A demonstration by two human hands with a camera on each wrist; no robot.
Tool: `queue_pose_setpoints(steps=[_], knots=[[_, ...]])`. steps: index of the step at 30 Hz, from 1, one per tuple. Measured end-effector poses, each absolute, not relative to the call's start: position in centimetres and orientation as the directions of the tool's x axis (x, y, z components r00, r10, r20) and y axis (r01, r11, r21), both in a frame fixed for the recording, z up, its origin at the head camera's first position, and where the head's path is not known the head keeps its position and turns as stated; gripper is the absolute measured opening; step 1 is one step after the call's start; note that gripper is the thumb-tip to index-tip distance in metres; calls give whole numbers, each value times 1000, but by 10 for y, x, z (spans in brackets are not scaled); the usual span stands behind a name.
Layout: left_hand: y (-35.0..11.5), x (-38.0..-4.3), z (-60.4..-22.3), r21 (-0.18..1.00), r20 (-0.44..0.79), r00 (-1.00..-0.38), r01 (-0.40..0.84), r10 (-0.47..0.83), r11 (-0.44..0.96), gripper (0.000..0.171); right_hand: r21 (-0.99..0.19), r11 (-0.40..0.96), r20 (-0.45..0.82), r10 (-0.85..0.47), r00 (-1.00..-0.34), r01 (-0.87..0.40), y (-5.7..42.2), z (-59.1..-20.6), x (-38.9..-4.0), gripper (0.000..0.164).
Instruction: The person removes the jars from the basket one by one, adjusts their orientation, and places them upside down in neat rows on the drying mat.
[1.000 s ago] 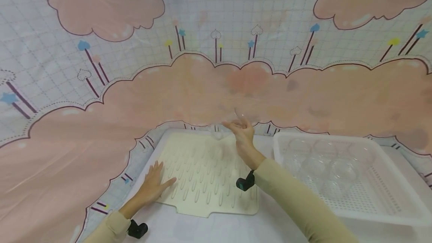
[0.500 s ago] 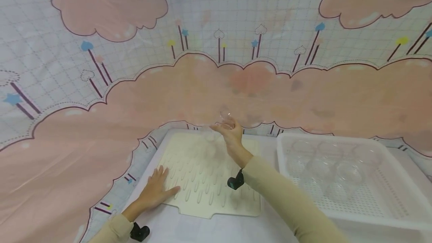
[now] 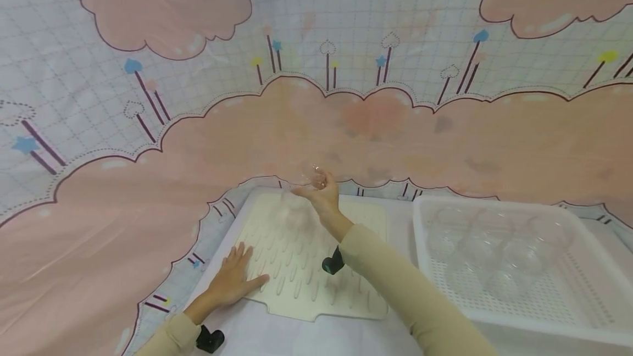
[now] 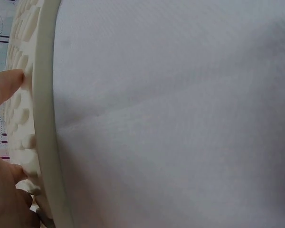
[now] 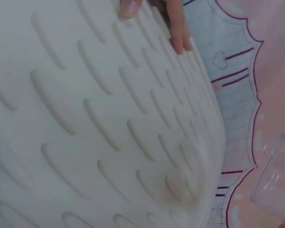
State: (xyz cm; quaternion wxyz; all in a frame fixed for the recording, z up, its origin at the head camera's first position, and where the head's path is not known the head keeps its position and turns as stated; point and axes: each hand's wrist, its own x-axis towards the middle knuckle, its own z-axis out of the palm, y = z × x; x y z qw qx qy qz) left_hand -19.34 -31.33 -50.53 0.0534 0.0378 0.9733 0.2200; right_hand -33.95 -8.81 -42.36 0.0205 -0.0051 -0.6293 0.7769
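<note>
My right hand [image 3: 321, 199] is raised over the far part of a cream draining board [image 3: 353, 290] with raised oval ridges. It grips a clear, see-through cup [image 3: 310, 172], whose outline is faint against the backdrop. In the right wrist view, the side of this cup [image 5: 271, 178] shows at the right edge, with a fingertip just below it. My left hand [image 3: 232, 279] rests on the board's left edge with its fingers spread. Its thumb [image 4: 7, 85] touches the ridged surface in the left wrist view.
To the right stands a white perforated basket [image 3: 568, 304] with several clear cups [image 3: 521, 254] inside. A white cloth [image 3: 292, 339] covers the table. Behind it hangs a patterned curtain [image 3: 420, 142] with pink clouds.
My right hand has moved left over the board with the cup. The left hand has stayed on the board's edge, while the whole head view has shifted slightly.
</note>
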Motion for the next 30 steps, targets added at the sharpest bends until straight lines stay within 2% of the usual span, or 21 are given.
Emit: queue_pose_setpoints(steps=[17, 30], knots=[[-314, -195, -507, 417, -110, -991, 26, 79, 909, 102, -998, 16, 61, 26, -998, -60, -107, -445, -352, 81], [-312, -195, -505, 420, -117, -990, 20, 77, 907, 102, -992, 103, 74, -12, -997, -74, -110, -462, -360, 82]])
